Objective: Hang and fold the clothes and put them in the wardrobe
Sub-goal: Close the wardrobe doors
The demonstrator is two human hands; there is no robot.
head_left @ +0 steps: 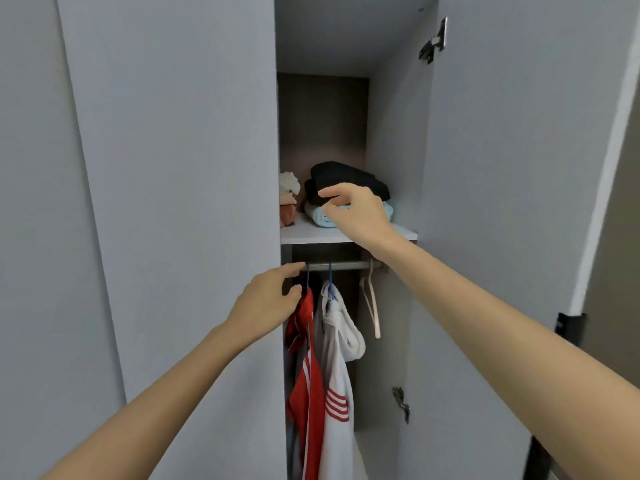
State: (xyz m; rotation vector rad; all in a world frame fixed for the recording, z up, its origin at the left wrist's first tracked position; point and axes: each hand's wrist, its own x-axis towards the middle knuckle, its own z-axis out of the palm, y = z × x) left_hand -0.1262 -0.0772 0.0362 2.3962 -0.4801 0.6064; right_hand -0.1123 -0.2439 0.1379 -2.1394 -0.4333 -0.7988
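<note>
both arms outstretched; left hand (266, 303) lower, right hand (356, 216) higher, fingers loosely parted.

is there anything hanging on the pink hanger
No, the pink hanger hangs bare at the right end of the rail, with no garment on it.

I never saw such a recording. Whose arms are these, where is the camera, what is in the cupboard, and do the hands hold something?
No machine: a person wears the camera on the head. In the open wardrobe, the shelf bears a black folded garment on a light blue cloth. Below, the rail carries a red garment, a white garment and an empty pink hanger. The right hand hovers by the folded things, the left hand by the red garment; neither plainly grips anything.
</note>
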